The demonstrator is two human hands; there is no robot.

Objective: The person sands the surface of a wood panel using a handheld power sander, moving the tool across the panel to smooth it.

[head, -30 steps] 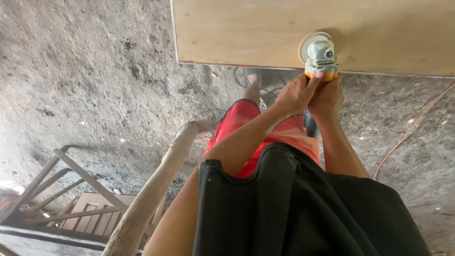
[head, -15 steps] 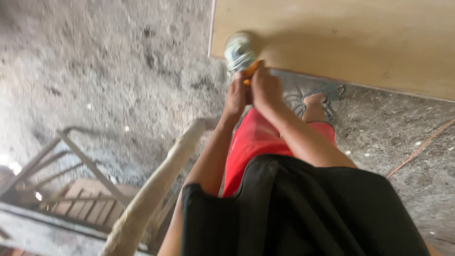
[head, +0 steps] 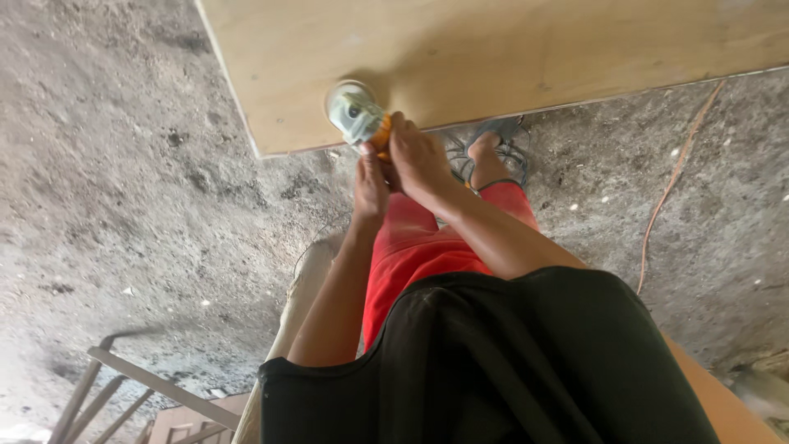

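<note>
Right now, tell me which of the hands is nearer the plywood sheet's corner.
Left. The left hand grips the power tool on the side toward the plywood sheet corner; the right hand grips beside it, farther along the edge.

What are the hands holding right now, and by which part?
Both hands, the left hand and right hand, hold a small power sander by its orange rear body, its pale head on the plywood sheet.
</note>
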